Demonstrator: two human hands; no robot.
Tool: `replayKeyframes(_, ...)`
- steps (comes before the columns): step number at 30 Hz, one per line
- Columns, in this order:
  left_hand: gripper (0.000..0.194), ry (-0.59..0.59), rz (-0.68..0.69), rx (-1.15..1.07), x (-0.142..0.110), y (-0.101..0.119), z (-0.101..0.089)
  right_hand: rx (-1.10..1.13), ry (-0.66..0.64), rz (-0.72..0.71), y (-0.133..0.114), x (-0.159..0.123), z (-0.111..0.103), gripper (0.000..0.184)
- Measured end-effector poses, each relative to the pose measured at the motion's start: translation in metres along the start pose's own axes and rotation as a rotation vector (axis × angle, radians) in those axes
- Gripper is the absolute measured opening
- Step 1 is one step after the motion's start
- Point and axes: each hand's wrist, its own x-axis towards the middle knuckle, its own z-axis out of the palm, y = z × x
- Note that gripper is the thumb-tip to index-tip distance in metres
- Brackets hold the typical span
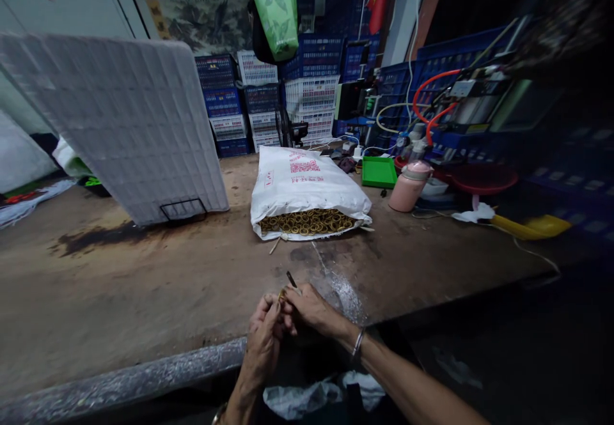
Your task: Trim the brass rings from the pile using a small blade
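Observation:
At the front edge of the table my left hand [268,323] is closed, pinching a small brass-coloured ring [281,294] at its fingertips. Against it, my right hand [311,309] is closed around a slim tool [291,279] whose dark end sticks up past the fingers; its kind is not clear and its working end is hidden. Both hands meet at the ring. Beyond them lies a white woven sack [311,185] with red print, its mouth turned towards me. Many similar brass-coloured rings [307,222] show inside the mouth.
A large grey ribbed panel [129,124] stands on the table at left. To the right are a green tray [378,171], a pink bottle [410,185], a red dish [484,179], a yellow scoop-like object [532,225] and a machine with red hoses [474,102]. Stacked crates [311,92] stand behind.

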Motion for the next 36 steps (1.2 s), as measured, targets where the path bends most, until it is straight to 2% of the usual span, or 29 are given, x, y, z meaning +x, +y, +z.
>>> replayKeyframes(2,0.023,0.024,-0.004,0.002,0.000,0.001,0.000,0.164,-0.103,0.014,0.001,-0.002,0.005,0.027)
replayKeyframes(5,0.027,0.071,-0.028,-0.008,0.000,0.001,-0.001,0.267,-0.099,0.045,0.003,-0.002,0.008,0.015)
replayKeyframes(7,0.028,0.104,-0.043,-0.012,0.000,-0.001,-0.004,0.196,-0.036,0.039,0.004,0.000,0.007,0.009)
replayKeyframes(11,0.028,0.159,-0.052,-0.001,0.000,-0.005,-0.010,-0.180,0.167,-0.110,0.001,0.000,0.002,0.008)
replayKeyframes(13,0.029,0.182,-0.067,0.000,0.000,-0.006,-0.011,-0.282,0.192,-0.166,0.000,-0.001,0.000,0.008)
replayKeyframes(16,0.033,0.181,-0.083,0.001,-0.001,-0.006,-0.011,-0.302,0.168,-0.221,0.000,-0.003,0.000,0.009)
replayKeyframes(20,0.026,0.139,-0.079,0.011,-0.001,-0.006,-0.008,-0.274,0.164,-0.222,0.000,-0.001,0.003,0.010)
replayKeyframes(25,0.023,0.190,-0.025,-0.067,0.000,-0.004,-0.007,-0.120,0.208,-0.061,0.005,0.003,0.001,0.018)
replayKeyframes(28,0.022,0.216,0.008,-0.135,0.002,-0.002,-0.008,-0.119,0.227,-0.005,0.009,0.001,0.002,0.020)
replayKeyframes(33,0.022,0.212,0.026,-0.175,0.006,-0.004,-0.009,-0.148,0.193,-0.191,0.012,-0.003,0.009,0.024)
replayKeyframes(36,0.025,0.210,-0.001,-0.164,0.006,-0.008,-0.009,-0.259,0.179,-0.251,0.011,-0.004,0.011,0.022)
